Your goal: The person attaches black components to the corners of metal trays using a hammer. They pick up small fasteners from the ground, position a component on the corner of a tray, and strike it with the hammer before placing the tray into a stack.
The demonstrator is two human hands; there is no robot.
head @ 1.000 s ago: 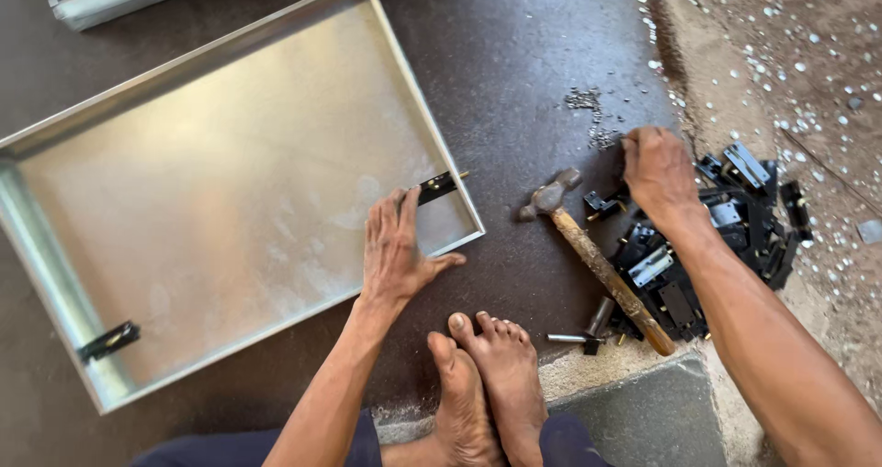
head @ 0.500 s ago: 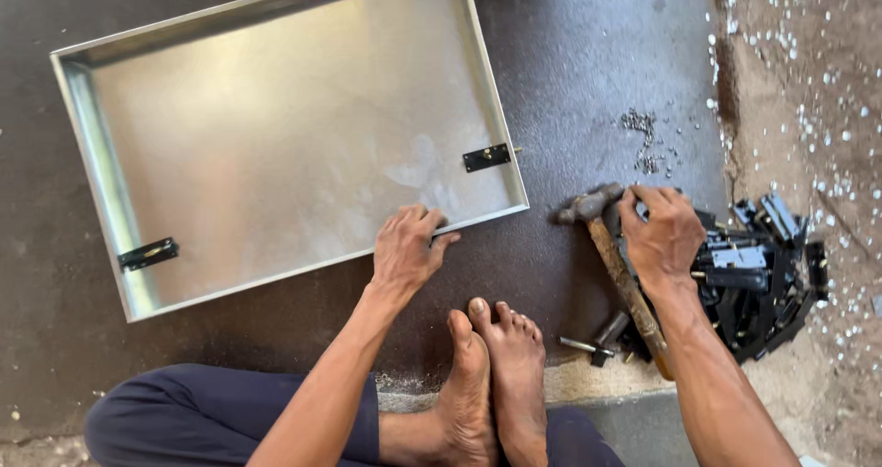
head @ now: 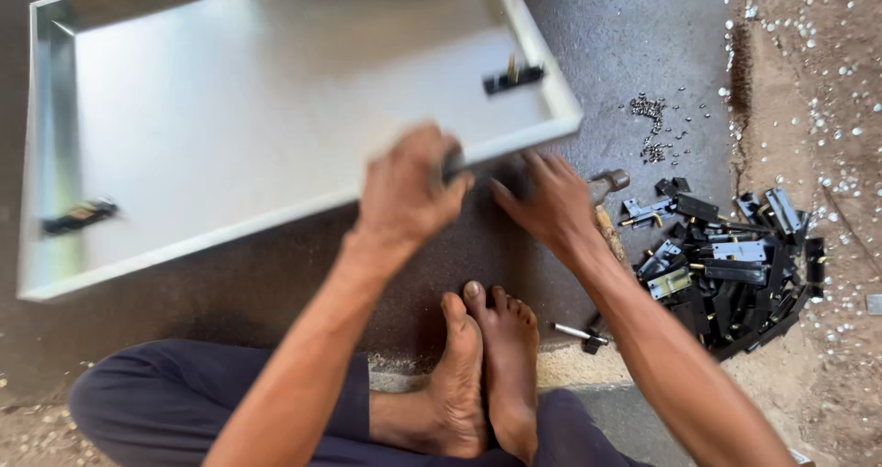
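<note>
My left hand [head: 409,191] is blurred and curled at the near rim of a shallow metal tray [head: 276,214]. A small dark part [head: 451,165] shows between its thumb and fingers. My right hand [head: 544,202] is close beside it at the same rim, with its fingers stretched toward the left hand. I see nothing clearly held in the right hand. One black latch [head: 513,77] sits inside the tray near its right wall. Another latch [head: 78,214] sits at the left wall.
A wooden-handled hammer [head: 608,212] lies just right of my right hand. A pile of black latches [head: 735,274] is further right, with small loose fasteners [head: 652,123] scattered above it. A loose bolt [head: 577,334] and my bare feet [head: 487,357] are below the hands.
My right hand left the hammer and the latch pile and moved left to the tray's rim beside my left hand. The left hand has curled shut, and the view has moved closer.
</note>
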